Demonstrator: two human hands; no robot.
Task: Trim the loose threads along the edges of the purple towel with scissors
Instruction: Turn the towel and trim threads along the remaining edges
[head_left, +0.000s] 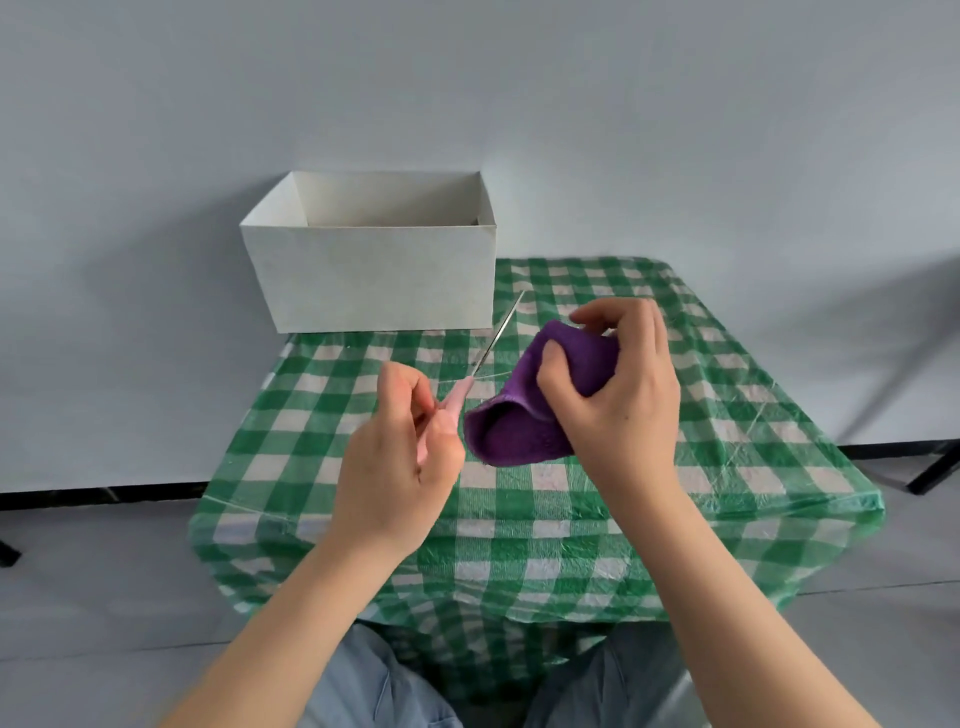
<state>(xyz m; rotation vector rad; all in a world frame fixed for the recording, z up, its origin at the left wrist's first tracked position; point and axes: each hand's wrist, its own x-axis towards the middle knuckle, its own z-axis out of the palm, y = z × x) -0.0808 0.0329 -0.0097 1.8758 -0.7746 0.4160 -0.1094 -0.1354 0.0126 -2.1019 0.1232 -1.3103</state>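
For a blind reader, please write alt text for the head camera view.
The right hand holds a bunched purple towel above a green-checked table, while the left hand holds pink-handled scissors beside it. A white box stands behind.

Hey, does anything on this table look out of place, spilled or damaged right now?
Nothing stands out. The right hand bunches the towel, the left hand holds the scissors pointing away from it, and the white box sits upright at the table's far left corner, overhanging slightly.

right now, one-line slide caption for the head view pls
Left hand holds pink-handled scissors beside the bunched purple towel gripped in the right hand over a green checked table.
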